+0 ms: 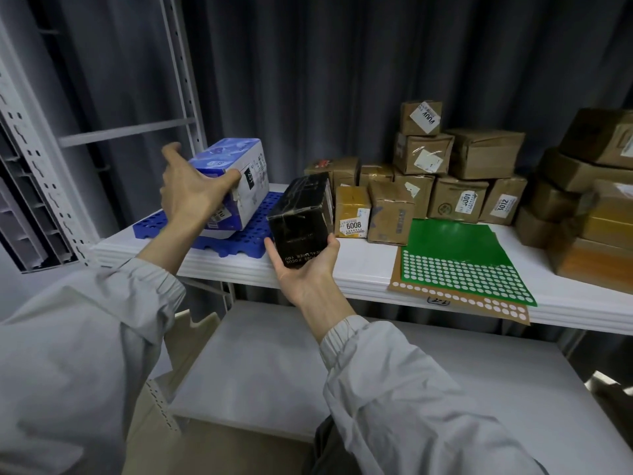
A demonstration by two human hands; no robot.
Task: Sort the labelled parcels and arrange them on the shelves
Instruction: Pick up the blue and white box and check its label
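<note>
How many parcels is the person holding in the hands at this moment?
2. The left hand holds the blue and white box above the blue tray; the right hand holds the black box over the shelf edge.

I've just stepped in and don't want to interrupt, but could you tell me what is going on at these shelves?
A person is sorting parcels at a white shelf. The left hand grips a blue and white box tilted over a blue plastic grid. The right hand holds a black box from below, at the shelf's front edge. Brown labelled parcels are stacked behind, and green sticker sheets lie on the shelf.
</note>
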